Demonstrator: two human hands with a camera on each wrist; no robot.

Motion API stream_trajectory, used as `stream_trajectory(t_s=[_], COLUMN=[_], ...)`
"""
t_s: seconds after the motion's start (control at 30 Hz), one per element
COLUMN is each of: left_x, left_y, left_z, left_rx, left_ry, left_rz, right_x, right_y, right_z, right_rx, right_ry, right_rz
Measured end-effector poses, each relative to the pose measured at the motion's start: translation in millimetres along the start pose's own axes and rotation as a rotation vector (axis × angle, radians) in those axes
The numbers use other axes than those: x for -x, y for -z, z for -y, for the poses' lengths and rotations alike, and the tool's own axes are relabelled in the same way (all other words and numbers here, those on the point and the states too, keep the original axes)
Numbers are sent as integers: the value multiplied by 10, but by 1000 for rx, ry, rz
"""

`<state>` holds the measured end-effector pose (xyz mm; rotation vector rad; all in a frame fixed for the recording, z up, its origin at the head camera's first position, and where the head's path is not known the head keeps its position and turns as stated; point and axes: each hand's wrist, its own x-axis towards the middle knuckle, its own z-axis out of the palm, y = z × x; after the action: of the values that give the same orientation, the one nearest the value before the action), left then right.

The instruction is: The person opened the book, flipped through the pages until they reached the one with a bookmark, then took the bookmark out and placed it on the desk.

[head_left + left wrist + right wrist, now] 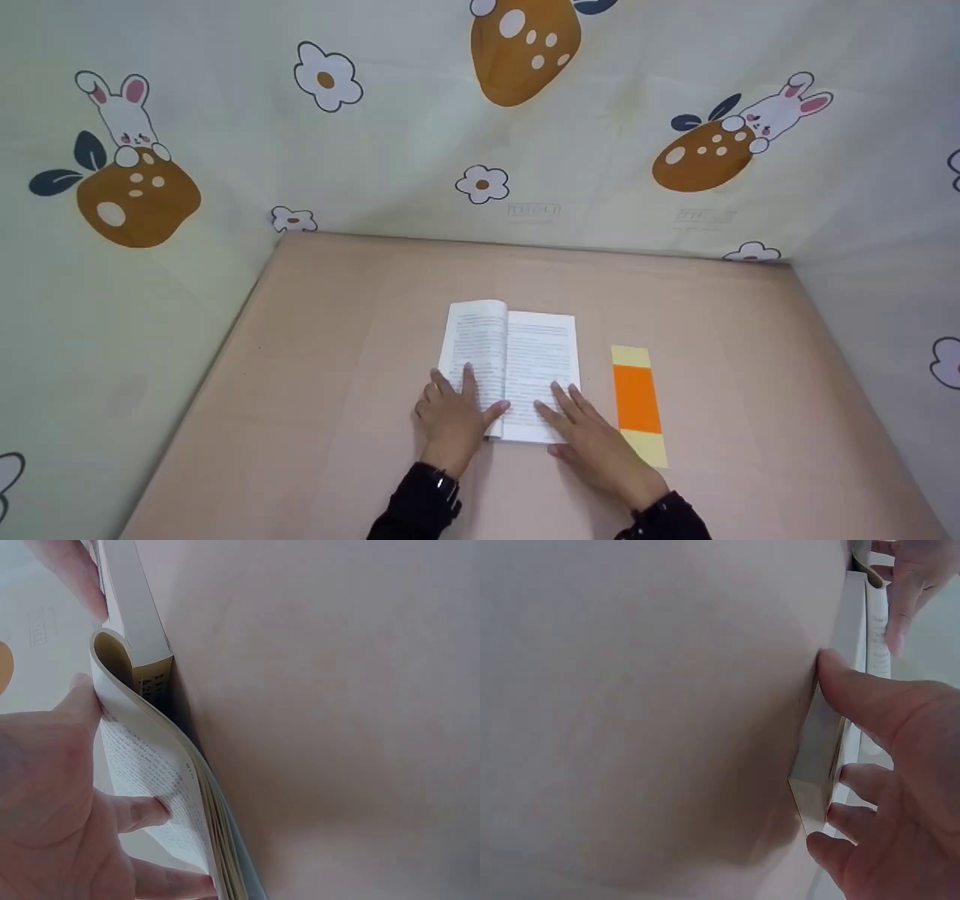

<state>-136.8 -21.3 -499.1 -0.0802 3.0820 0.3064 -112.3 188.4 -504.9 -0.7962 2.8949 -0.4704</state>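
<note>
Head view: the open book lies mid-table, spine running away from the person; left hand and right hand, fingers spread flat, press its pages so it stays open. An orange bookmark lies parallel, right of the book.

Left wrist: fingers flatten curling pages (bulging upward).

Right wrist: thumb braces the book's edge.

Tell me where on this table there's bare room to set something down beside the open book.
Bare table runs left of the open book to the cloth wall, and behind it to the back wall. Right of the bookmark is also free. It is crowded at the book's near edge, where the left hand and right hand press the pages.
</note>
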Motion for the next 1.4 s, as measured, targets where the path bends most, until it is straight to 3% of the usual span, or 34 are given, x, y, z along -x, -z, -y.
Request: stream_trajectory(t_s=[0.2, 0.4, 0.57, 0.7, 0.87, 1.0, 1.13, 1.27, 1.4], left_x=[6, 7, -6, 16, 105, 210, 274, 303, 322], left_y=[-46, -77, 2, 132, 278, 254, 102, -60, -159], left_z=[29, 56, 51, 28, -109, -314, -484, -590, -669], left_rx=[-7, 122, 200, 229, 367, 468, 414, 282, 107], left_ry=[0, -2, 2, -18, -144, -243, -292, -338, -375], left_rz=[-50, -95, -151, -238, -342, -275, -191, -190, -191], right_x=[-16, -19, -26, -16, -4, -11, -27, -32, -14], right_y=[-47, -93, -124, -136, -134, -134, -151, -159, -157], right_z=[9, 12, 6, -3, -20, -30, -48, -80, -137], right_rx=[-17, -9, -38, -46, -68, -116, -179, -284, -417], right_ry=[-11, -5, -21, -28, -46, -84, -155, -240, -226], right_rz=[10, -21, -30, -47, -47, -24, -16, -20, -84])
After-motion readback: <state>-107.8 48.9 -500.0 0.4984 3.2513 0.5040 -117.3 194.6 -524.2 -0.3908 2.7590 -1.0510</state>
